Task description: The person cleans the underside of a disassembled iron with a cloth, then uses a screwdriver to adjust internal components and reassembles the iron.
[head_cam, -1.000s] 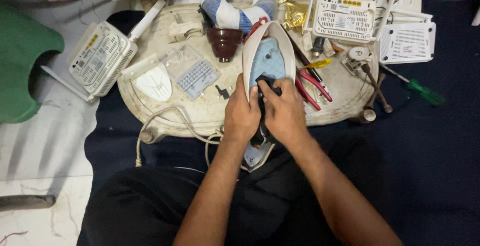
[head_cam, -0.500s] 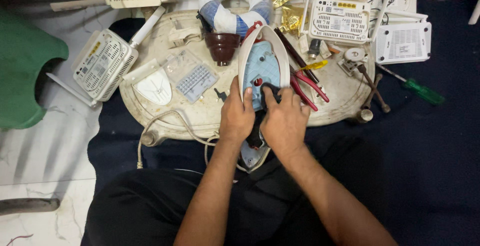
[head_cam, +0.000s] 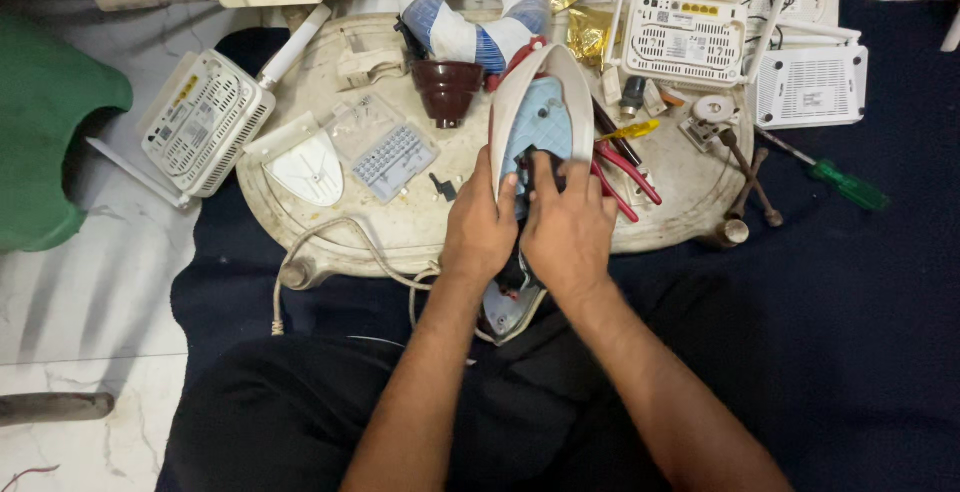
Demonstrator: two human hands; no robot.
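The clothes iron [head_cam: 540, 142] lay nose away from the person, its long axis running from the lap up over the near edge of the oval tray [head_cam: 300, 222] — tip pointing toward the striped ring [head_cam: 470, 12], heel down between the wrists. Both hands sat on its rear half, side by side. The left hand [head_cam: 480, 232] clasped the iron's left flank, thumb pressed up against the white shell. The right hand [head_cam: 568, 234] lay over the middle, fingers [head_cam: 572, 177] close together and curled down into the dark opening in the blue part — whether they pinched anything inside could not be told. Red pliers [head_cam: 622, 174] lay just right of it.
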